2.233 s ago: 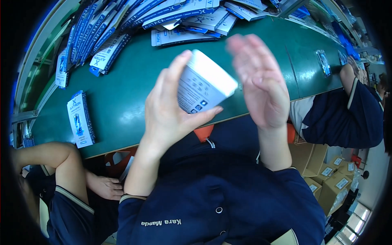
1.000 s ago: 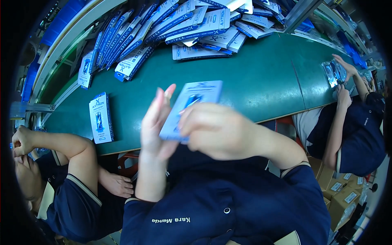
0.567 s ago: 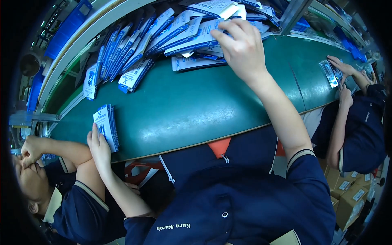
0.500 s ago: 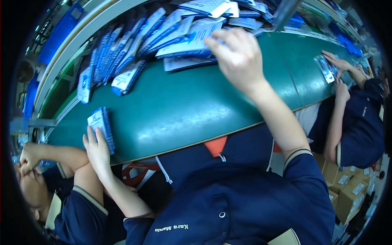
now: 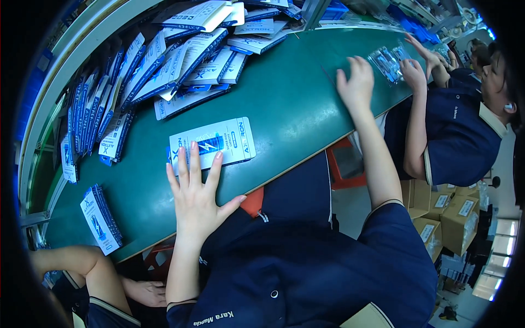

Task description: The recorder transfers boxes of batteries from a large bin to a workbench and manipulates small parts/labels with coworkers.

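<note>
A flat white and blue carton (image 5: 236, 138) with a battery picture lies on the green table in front of me. Across its near left part rest the spread fingers of my left hand (image 5: 194, 205), not gripping it. My right hand (image 5: 358, 87) is over the table further right, fingers loosely bent and apart, with nothing visible in it. Closest to it are several clear packs with shiny contents (image 5: 386, 64), beside a co-worker's hands (image 5: 414, 74). To the left of my left hand stands a small neat stack of the same cartons (image 5: 100, 221).
A heaped pile of cartons (image 5: 180, 65) covers the far left of the green table (image 5: 290, 115), against a pale metal frame. One co-worker sits at the right, another person's arm (image 5: 82, 259) is at the lower left. Brown cardboard boxes (image 5: 462, 218) stand on the right beyond the table.
My left hand has gone from the small stack to a carton now lying in front of me. My right hand has moved from the pile toward the right. The view has turned rightward.
</note>
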